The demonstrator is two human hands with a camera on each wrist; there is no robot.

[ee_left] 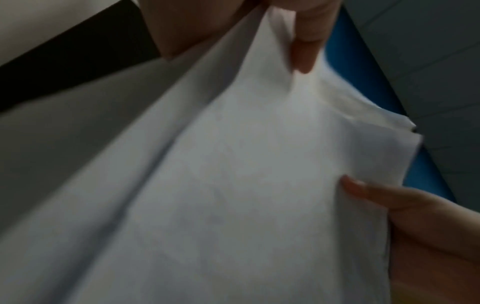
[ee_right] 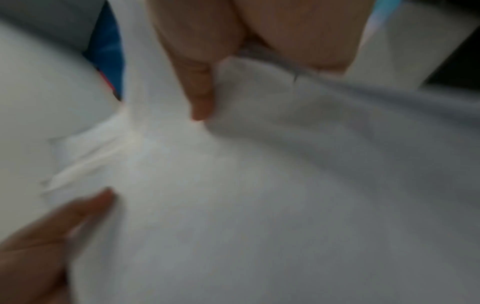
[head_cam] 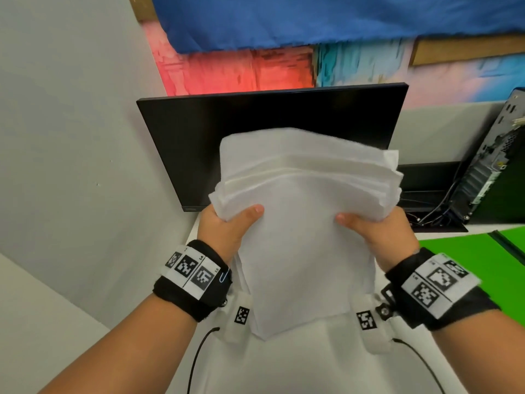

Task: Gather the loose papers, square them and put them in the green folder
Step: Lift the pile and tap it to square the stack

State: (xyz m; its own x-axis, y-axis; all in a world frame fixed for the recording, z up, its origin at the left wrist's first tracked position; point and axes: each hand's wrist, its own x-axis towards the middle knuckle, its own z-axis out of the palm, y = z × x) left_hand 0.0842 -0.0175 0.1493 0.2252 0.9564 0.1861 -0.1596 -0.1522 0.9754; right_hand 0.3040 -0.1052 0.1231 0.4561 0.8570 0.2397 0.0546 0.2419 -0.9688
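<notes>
Above the near edge of the white bench, in front of the dark monitor, the stack of loose papers stands nearly upright between both hands. Its top edges are fanned and stepped, so squaring is not done. At the bench's right edge the green folder lies open, well apart from the stack. Left hand and right hand each pinch a side, thumb in front; the other fingers are hidden behind the sheets. Best, I judge, to loosen the pinch, let the sheets drop and tap the bottom edge on the bench, keeping the sides lightly guided
</notes>
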